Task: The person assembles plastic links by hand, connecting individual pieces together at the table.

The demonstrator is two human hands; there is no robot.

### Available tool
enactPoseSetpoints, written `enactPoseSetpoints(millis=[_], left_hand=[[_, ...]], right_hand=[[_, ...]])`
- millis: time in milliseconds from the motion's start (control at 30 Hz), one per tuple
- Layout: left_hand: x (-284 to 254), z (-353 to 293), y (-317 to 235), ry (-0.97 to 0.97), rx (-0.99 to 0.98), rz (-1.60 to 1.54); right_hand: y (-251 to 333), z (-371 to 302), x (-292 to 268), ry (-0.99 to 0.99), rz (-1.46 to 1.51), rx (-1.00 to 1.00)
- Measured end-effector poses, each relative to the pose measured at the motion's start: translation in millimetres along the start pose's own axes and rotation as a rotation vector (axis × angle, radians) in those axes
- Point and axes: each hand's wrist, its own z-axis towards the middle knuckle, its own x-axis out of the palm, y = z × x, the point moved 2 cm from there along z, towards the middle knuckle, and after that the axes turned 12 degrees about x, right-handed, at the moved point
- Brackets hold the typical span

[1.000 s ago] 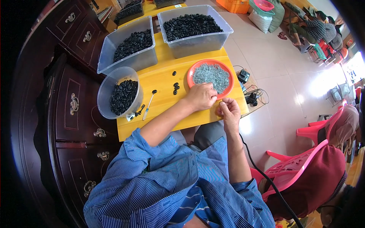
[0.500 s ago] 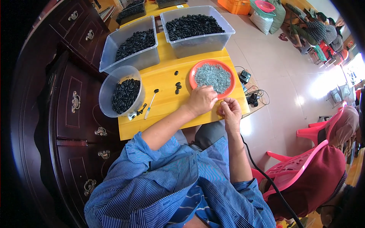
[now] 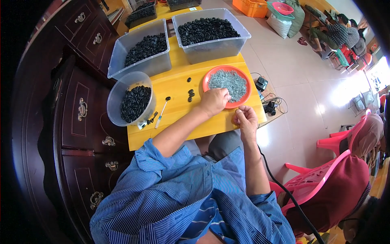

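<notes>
My left hand (image 3: 215, 101) reaches over the near rim of a round orange-red plate (image 3: 206, 77). Its fingers are pinched together at the edge of a heap of small silvery metal pieces (image 3: 229, 83); whatever they grip is too small to make out. My right hand (image 3: 247, 118) is held just off the plate's near right side, thumb and fingertips closed; what is between them is hidden. Several black oval pieces (image 3: 191, 95) lie left of the plate. Farther left, a thin white-handled tool (image 3: 161, 116) lies with a black oval piece (image 3: 168, 98) at its tip.
A round clear tub (image 3: 112, 110) of black pieces stands at the table's left. Behind it are two rectangular clear bins (image 3: 118, 67) (image 3: 215, 53), filled likewise. A dark wooden cabinet (image 3: 77, 130) borders the left. Pink chairs (image 3: 313, 179) and a black cable (image 3: 290, 197) are at right.
My left hand has moved slightly away from me and left, from the plate's near rim onto the metal pieces. My right hand has stayed nearly still, its fingers still closed.
</notes>
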Motion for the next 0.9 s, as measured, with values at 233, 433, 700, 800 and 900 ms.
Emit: enactPoseSetpoints(millis=[233,433,700,800,900], left_hand=[[-2,3,0,-0.052,0.031,-0.263],[-10,3,-12,-0.059,0.06,-0.369],[-22,1,-12,-0.036,0.092,-0.302],[-24,0,-10,-0.015,0.149,-0.253],[-25,-1,-7,0.047,0.126,-0.242]], right_hand=[[14,1,6,0.075,-0.017,0.045],[26,13,15,0.069,-0.123,0.022],[31,19,26,0.079,-0.301,-0.044],[31,20,26,0.07,-0.325,-0.03],[29,21,27,0.085,-0.373,-0.042]])
